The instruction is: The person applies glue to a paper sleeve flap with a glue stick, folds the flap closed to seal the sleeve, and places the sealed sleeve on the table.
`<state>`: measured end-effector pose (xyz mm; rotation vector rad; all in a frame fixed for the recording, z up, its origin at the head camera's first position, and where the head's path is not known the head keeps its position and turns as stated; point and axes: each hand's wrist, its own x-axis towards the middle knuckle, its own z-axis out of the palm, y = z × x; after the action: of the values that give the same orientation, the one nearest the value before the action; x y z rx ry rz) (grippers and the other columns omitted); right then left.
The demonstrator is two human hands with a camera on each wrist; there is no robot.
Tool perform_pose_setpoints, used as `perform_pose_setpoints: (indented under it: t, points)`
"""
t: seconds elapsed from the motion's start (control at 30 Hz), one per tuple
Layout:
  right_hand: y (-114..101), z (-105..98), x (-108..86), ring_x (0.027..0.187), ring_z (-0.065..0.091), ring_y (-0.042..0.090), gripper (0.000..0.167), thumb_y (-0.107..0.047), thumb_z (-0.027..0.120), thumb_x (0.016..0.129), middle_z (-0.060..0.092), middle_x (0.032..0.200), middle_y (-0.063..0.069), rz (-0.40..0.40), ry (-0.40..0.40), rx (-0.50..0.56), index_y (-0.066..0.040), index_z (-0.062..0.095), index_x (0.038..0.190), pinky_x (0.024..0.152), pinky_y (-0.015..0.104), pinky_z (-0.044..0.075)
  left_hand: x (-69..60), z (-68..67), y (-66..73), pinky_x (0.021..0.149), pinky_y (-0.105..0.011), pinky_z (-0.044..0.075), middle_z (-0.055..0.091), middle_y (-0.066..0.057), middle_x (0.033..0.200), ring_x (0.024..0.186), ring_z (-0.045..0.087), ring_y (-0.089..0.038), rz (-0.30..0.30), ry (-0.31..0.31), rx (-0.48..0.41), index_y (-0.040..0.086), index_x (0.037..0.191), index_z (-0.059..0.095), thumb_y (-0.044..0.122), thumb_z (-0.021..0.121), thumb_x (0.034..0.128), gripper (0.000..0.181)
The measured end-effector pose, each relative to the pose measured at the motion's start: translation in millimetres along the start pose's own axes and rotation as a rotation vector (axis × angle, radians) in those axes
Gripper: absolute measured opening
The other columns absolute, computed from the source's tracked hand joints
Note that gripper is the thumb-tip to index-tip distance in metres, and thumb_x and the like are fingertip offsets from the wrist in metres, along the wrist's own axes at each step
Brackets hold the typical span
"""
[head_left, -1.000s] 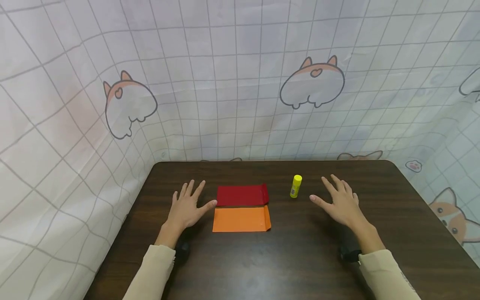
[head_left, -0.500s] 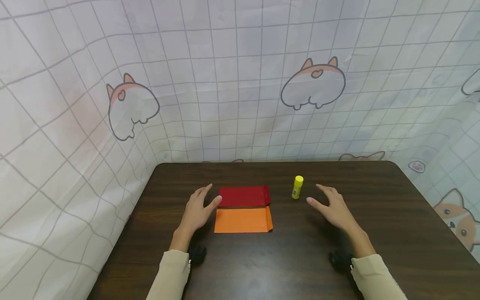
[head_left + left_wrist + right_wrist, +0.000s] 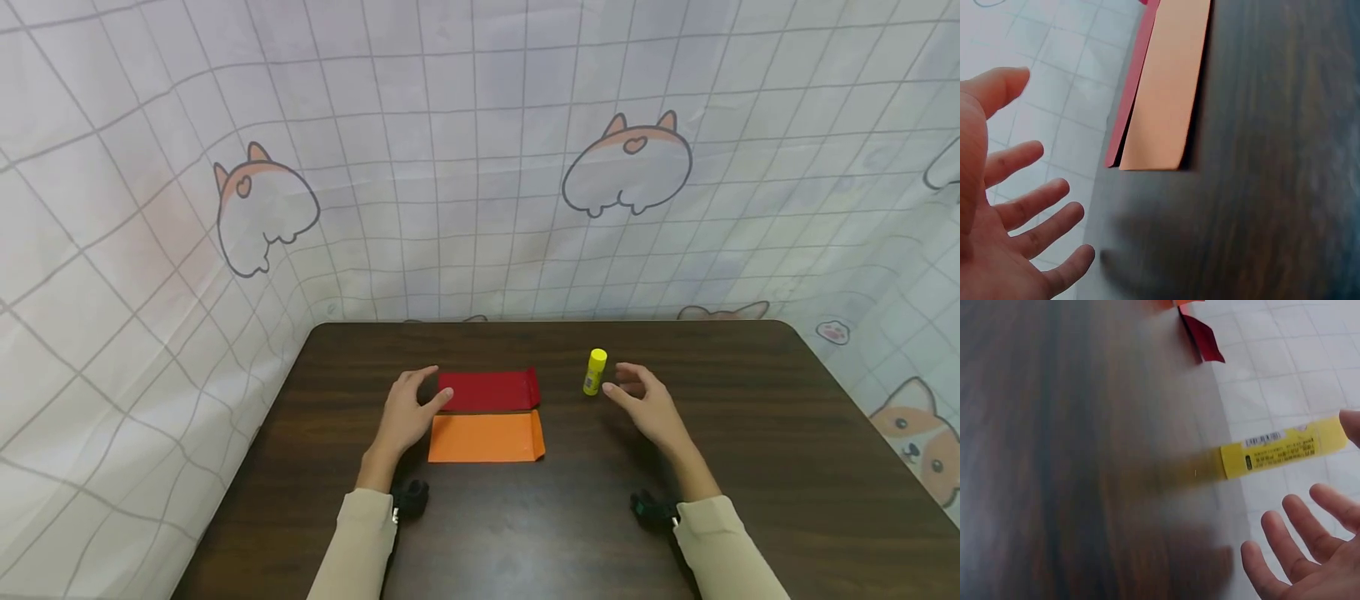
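Note:
A red envelope (image 3: 483, 391) and an orange envelope (image 3: 483, 438) lie one behind the other on the table, their flaps raised at the right end. To their left hovers my left hand (image 3: 405, 413), thumb apart from the fingers; the left wrist view shows its fingers spread and holding nothing. A yellow glue stick (image 3: 595, 372) stands upright behind and right of the envelopes, its printed label turned my way in the right wrist view. Just right of it is my right hand (image 3: 651, 410), fingers loosely bent and parted from the thumb, with a gap between them and the glue stick.
The dark wooden table (image 3: 525, 533) has rounded far corners. A white grid-patterned curtain (image 3: 465, 192) with cartoon corgis hangs behind it and along both sides. Small black wrist cameras (image 3: 412, 498) sit under both forearms.
Both hands have moved inward, the left toward the envelopes and the right toward the glue stick. Their widely spread fingers have drawn closer together. Envelopes and glue stick stay in place.

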<state>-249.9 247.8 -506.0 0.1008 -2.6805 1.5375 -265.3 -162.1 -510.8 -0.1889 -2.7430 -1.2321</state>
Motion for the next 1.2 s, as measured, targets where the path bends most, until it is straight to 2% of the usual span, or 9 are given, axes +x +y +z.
perform_pose_setpoints:
  t: [0.17,0.37,0.5,0.7,0.93,1.2]
  points:
    - [-1,8,5.8,0.135,0.049,0.044,0.069,-0.046,0.064,0.1,0.05,0.148,0.023,0.034,0.009,0.053,-0.007,0.042,0.152,0.105,0.059,0.046,3.1,4.1,0.2,0.111,-0.063,0.041,0.053,-0.016,0.146,0.133,0.049,-0.038,-0.004,-0.004,0.023,0.014,0.146,0.056,0.039,0.072,0.0947,0.059]
    - [1,18,12.2,0.131,0.053,0.04,0.065,-0.043,0.065,0.1,0.052,0.146,0.021,0.072,0.026,0.042,-0.008,0.044,0.15,0.099,0.052,0.051,5.2,8.8,1.7,0.11,-0.063,0.04,0.053,-0.016,0.143,0.131,0.047,-0.037,-0.019,-0.046,0.053,0.017,0.14,0.062,0.033,0.076,0.0922,0.052]
    - [0,24,14.9,0.129,0.055,0.039,0.064,-0.042,0.066,0.099,0.053,0.145,0.021,0.09,0.026,0.034,-0.006,0.045,0.148,0.094,0.047,0.054,5.1,12.7,1.5,0.108,-0.061,0.036,0.055,-0.014,0.139,0.13,0.046,-0.036,-0.006,-0.066,0.109,0.019,0.133,0.068,0.034,0.078,0.0905,0.046]
    - [0,28,19.1,0.128,0.056,0.038,0.063,-0.04,0.068,0.099,0.054,0.144,0.022,0.108,0.023,0.046,-0.005,0.046,0.147,0.096,0.047,0.052,4.3,15.0,2.6,0.104,-0.061,0.032,0.057,-0.014,0.137,0.129,0.045,-0.035,0.017,-0.078,0.153,0.021,0.126,0.072,0.034,0.08,0.0877,0.042]
    - [0,33,22.7,0.125,0.056,0.035,0.061,-0.037,0.069,0.098,0.054,0.144,0.022,0.145,0.019,0.084,-0.003,0.048,0.144,0.09,0.035,0.052,5.8,16.7,1.4,0.103,-0.062,0.029,0.055,-0.015,0.139,0.131,0.042,-0.036,0.016,-0.115,0.212,0.024,0.124,0.073,0.038,0.081,0.0872,0.04]
    - [-4,35,26.0,0.117,0.058,0.033,0.052,-0.029,0.071,0.096,0.059,0.136,0.022,0.189,0.052,0.085,-0.001,0.054,0.137,0.081,0.027,0.048,4.4,15.1,4.6,0.106,-0.062,0.026,0.052,-0.015,0.142,0.133,0.039,-0.035,0.013,-0.13,0.213,0.024,0.122,0.074,0.039,0.083,0.0849,0.041]
